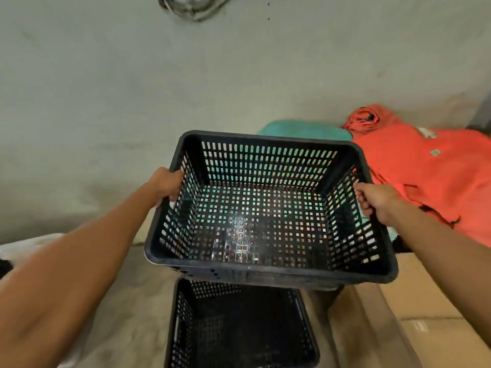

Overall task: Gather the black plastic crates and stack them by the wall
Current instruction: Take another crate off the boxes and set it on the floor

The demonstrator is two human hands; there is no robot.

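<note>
I hold a black perforated plastic crate [265,269] in the air in the middle of the view, its open side up and nothing inside. My left hand [166,185] grips its left rim and my right hand [377,201] grips its right rim. A second black crate [239,333] stands on the floor directly below and nearer to me, partly covered by the held one. The pale wall [186,88] fills the upper part of the view, just beyond the crates.
An orange cloth heap [425,168] lies at the right against the wall. A teal object [303,130] shows behind the held crate. Brown cardboard [425,301] lies on the floor at the lower right. A cable [191,9] hangs on the wall at the top.
</note>
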